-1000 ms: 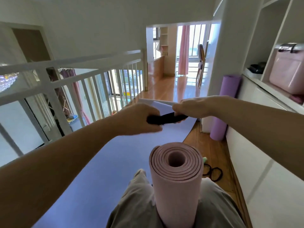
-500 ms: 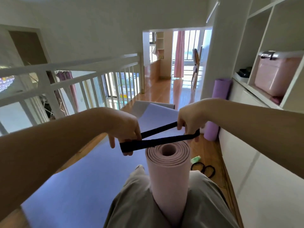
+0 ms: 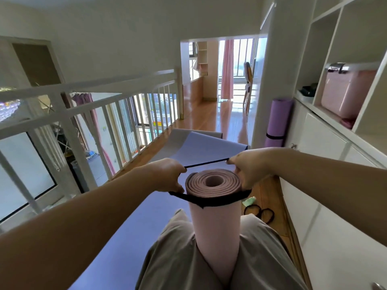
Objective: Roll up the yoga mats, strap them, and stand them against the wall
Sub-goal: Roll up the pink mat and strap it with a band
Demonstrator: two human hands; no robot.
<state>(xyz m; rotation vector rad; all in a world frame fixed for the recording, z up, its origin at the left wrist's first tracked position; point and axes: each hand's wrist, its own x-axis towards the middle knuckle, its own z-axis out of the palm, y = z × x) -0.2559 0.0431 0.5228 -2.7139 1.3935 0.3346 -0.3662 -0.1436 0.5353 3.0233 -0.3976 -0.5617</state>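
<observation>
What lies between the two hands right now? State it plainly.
In the head view, the top end of the rolled pink yoga mat stands between the left hand and right hand, with the black strap looped round it.

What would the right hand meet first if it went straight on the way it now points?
Probably the rolled pink yoga mat: the right hand, gripping the black strap, points left at the roll's top rim, seemingly right beside it; depth is unclear.

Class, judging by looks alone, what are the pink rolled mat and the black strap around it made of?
Pink mat: likely soft foam, matte; thick spiral layers, no shine. Black strap: probably woven fabric or elastic, matte; thin, flat, bends around the roll.
</observation>
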